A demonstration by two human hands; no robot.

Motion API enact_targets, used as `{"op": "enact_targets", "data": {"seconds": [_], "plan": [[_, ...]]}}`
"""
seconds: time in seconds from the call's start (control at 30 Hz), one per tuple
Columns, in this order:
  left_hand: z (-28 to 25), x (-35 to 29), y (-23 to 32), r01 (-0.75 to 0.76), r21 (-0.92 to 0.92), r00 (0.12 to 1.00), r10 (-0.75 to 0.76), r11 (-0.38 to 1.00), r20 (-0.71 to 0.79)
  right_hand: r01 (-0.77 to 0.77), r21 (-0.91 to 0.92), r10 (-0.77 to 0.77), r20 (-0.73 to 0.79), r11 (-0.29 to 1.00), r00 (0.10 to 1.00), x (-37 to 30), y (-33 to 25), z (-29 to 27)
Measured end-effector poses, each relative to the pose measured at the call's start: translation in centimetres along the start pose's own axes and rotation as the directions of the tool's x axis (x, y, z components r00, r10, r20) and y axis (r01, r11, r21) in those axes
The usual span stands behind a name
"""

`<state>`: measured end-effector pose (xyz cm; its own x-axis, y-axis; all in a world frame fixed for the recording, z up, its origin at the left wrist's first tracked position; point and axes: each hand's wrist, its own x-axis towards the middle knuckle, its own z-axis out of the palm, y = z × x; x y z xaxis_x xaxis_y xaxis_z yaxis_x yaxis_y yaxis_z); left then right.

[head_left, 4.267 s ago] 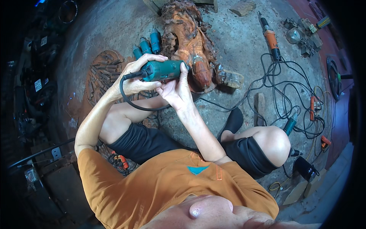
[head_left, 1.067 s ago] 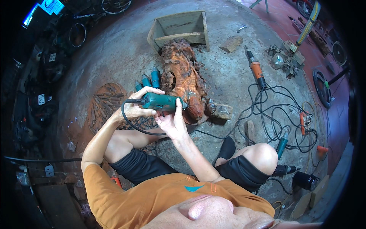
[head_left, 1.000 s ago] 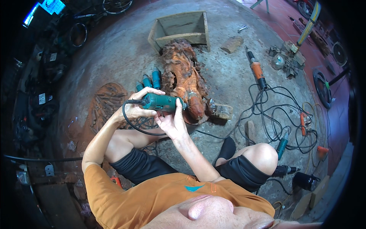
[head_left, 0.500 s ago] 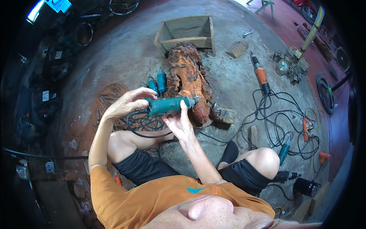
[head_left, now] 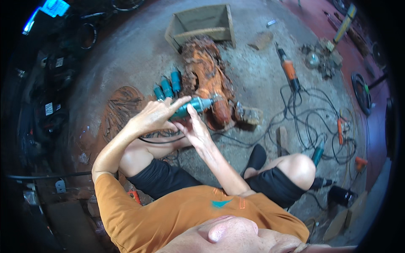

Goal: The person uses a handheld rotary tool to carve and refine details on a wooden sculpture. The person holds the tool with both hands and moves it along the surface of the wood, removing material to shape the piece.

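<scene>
A green corded die grinder [head_left: 197,103] is held between both my hands, its nose pointing right and away from me. My left hand [head_left: 157,114] lies over its rear body with the fingers wrapped across it. From below, my right hand [head_left: 195,128] grips it with the thumb up along the body. Beyond the nose lies a reddish-brown wood carving [head_left: 204,69], long and rough-edged; I cannot tell whether the tip touches it. Three more green-blue grinders, the nearest-left one a small cylinder [head_left: 158,93], stand left of the carving.
Behind the carving is a wooden box [head_left: 202,36]. A round tray of chisels [head_left: 125,107] sits at left. Right, an orange-and-black grinder [head_left: 289,69] lies among tangled cords [head_left: 297,114]. A wood block [head_left: 249,114] lies by the carving; a black cylinder [head_left: 341,196] is near my knee.
My left hand has slid forward from the grinder's rear and closed over its body. The grinder's nose has tilted upward in the picture. My view has shifted slightly.
</scene>
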<state>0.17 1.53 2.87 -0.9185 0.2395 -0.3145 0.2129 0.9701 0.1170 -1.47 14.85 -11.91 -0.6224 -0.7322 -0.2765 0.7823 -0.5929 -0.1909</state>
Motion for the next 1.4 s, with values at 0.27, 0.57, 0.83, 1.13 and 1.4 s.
{"op": "enact_targets", "data": {"seconds": [0.27, 0.57, 0.83, 1.13, 1.4], "plan": [[-0.7, 0.0, -2.1, -0.051, 0.064, 0.996, 0.056, 0.997, -0.065, -0.069, 0.212, 0.046, 0.112, 0.975, 0.993, 1.6, 1.1, 0.7], [-0.3, 0.5, -1.9, -0.026, 0.024, 0.999, 0.026, 0.999, -0.027, -0.095, 0.333, 0.071, 0.084, 0.938, 0.994, 1.9, 1.9, 0.3], [-0.8, 3.2, -1.4, -0.076, 0.042, 0.997, 0.076, 0.996, -0.01, -0.023, 0.381, 0.004, 0.051, 0.924, 0.999, 1.8, 0.7, 0.0], [-1.2, 5.2, -0.7, -0.103, 0.05, 0.995, 0.101, 0.993, 0.024, -0.018, 0.423, 0.009, 0.024, 0.906, 1.0, 1.6, -0.4, -0.1], [-2.1, 5.8, 0.1, -0.08, 0.069, 0.994, 0.075, 0.994, 0.076, -0.046, 0.44, 0.029, 0.045, 0.897, 0.999, 2.0, -0.5, -0.3]]}}
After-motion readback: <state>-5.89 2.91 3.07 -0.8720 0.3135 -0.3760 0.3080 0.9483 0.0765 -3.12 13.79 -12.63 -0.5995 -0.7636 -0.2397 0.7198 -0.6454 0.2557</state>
